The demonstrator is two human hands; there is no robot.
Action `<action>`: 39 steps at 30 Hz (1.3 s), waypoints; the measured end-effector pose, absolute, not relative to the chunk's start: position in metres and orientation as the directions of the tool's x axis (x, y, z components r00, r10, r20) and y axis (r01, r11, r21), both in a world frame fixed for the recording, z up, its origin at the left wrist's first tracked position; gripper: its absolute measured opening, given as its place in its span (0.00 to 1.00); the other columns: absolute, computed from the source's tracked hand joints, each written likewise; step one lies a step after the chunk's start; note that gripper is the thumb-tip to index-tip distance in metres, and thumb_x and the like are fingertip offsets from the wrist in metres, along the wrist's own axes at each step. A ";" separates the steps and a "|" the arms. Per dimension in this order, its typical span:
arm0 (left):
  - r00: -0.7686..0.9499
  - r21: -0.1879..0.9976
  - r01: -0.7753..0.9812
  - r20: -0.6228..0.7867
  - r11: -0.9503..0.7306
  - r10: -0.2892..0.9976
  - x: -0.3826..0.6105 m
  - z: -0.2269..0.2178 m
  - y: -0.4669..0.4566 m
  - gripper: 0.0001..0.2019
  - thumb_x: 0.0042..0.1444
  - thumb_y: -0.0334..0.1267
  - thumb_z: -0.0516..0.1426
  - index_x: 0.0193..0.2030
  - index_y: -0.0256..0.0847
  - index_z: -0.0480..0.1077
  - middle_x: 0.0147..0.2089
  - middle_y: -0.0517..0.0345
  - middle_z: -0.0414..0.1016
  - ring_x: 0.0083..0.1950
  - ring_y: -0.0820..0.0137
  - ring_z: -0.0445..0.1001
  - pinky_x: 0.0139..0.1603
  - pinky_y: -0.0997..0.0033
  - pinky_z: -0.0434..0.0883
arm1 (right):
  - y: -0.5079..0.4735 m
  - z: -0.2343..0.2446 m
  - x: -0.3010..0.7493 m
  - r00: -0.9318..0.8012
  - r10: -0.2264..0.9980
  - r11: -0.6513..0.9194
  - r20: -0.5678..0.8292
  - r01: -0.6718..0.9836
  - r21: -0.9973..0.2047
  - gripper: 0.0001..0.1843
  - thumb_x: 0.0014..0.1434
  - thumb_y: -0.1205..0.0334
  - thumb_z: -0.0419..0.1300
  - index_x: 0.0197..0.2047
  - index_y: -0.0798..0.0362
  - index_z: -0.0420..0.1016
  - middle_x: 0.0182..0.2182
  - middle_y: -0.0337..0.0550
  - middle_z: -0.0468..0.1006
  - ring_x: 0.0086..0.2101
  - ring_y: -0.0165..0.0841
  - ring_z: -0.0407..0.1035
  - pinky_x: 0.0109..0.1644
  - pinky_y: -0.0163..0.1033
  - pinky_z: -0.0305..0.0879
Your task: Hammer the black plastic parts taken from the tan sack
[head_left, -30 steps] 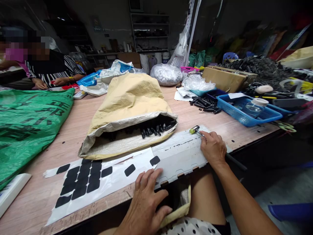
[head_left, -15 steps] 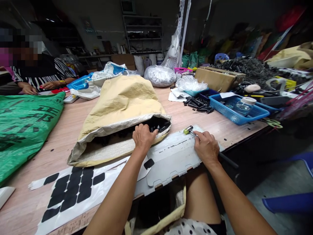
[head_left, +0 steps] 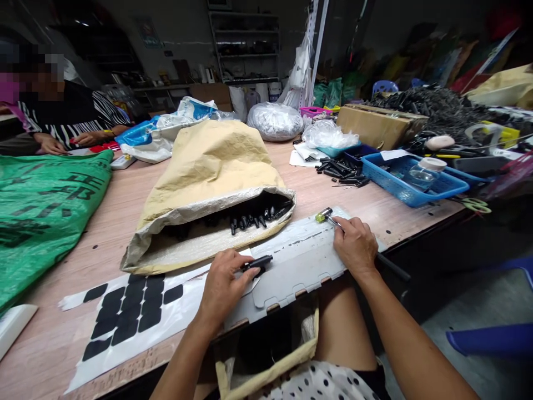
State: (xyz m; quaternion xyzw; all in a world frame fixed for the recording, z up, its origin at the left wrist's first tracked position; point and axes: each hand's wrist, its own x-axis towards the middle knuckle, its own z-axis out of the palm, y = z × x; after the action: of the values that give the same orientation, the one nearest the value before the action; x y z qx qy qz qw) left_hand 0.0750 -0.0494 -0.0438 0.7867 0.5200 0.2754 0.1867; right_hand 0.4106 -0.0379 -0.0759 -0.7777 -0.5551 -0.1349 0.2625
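My left hand [head_left: 227,280] is closed on a short black cylindrical part [head_left: 259,261], held just above the left end of a grey-white board [head_left: 300,266]. Behind it lies a tan paper sack [head_left: 220,155], its mouth facing me, with several similar black parts [head_left: 250,221] showing inside. My right hand [head_left: 356,244] grips a small hammer [head_left: 323,215] with a yellow-green and dark head; its dark handle sticks out behind the hand. The hammer head rests at or just over the board's far right part. Left of my left hand is a white sheet with black rounded-square stickers [head_left: 125,308].
A green woven sack [head_left: 45,216] lies at the left, near a co-worker's hands [head_left: 85,139]. On the right are a blue basket [head_left: 412,186] with a jar, a pile of black parts [head_left: 341,169] and a cardboard box [head_left: 375,125]. An open sack [head_left: 287,375] hangs below the table edge.
My left hand has come out of the tan sack's mouth, toward me and left, bringing a black part over the board. My right hand keeps its hold on the hammer.
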 end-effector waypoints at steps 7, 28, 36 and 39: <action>0.292 0.629 0.698 0.186 -0.342 0.938 0.077 -0.050 -0.059 0.08 0.57 0.41 0.65 0.43 0.47 0.79 0.39 0.56 0.78 0.44 0.59 0.71 0.46 0.59 0.67 | -0.038 -0.077 0.411 0.336 0.792 -0.241 0.509 0.939 -0.245 0.17 0.65 0.62 0.56 0.53 0.48 0.81 0.40 0.48 0.75 0.38 0.37 0.61 0.40 0.42 0.49; 0.268 0.696 0.658 0.140 -0.287 0.953 0.079 -0.055 -0.053 0.07 0.55 0.38 0.65 0.42 0.47 0.80 0.38 0.58 0.78 0.45 0.61 0.70 0.48 0.62 0.64 | -0.111 -0.039 0.291 -0.103 0.888 0.423 0.448 0.564 -0.709 0.20 0.70 0.67 0.51 0.60 0.48 0.75 0.39 0.44 0.77 0.41 0.33 0.72 0.48 0.38 0.70; 0.273 0.705 0.645 0.148 -0.295 0.951 0.080 -0.055 -0.053 0.05 0.56 0.39 0.64 0.38 0.46 0.81 0.36 0.58 0.76 0.43 0.62 0.68 0.46 0.62 0.64 | -0.116 -0.047 0.282 -0.202 0.834 0.494 0.514 0.688 -0.532 0.26 0.67 0.75 0.49 0.63 0.48 0.73 0.35 0.43 0.72 0.38 0.33 0.69 0.42 0.37 0.68; 0.267 0.715 0.633 0.159 -0.297 0.951 0.080 -0.055 -0.052 0.07 0.55 0.39 0.64 0.41 0.47 0.82 0.36 0.58 0.76 0.42 0.63 0.68 0.45 0.62 0.64 | -0.114 -0.047 0.287 -0.168 0.846 0.466 0.507 0.696 -0.546 0.25 0.68 0.74 0.50 0.63 0.48 0.74 0.35 0.43 0.72 0.38 0.33 0.69 0.43 0.37 0.69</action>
State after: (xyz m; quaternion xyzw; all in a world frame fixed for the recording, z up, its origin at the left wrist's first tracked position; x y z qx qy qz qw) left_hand 0.0799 -0.0522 -0.0553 0.7491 0.5284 0.2955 0.2689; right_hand 0.2871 -0.1137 -0.0474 -0.5082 -0.7583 0.0940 0.3972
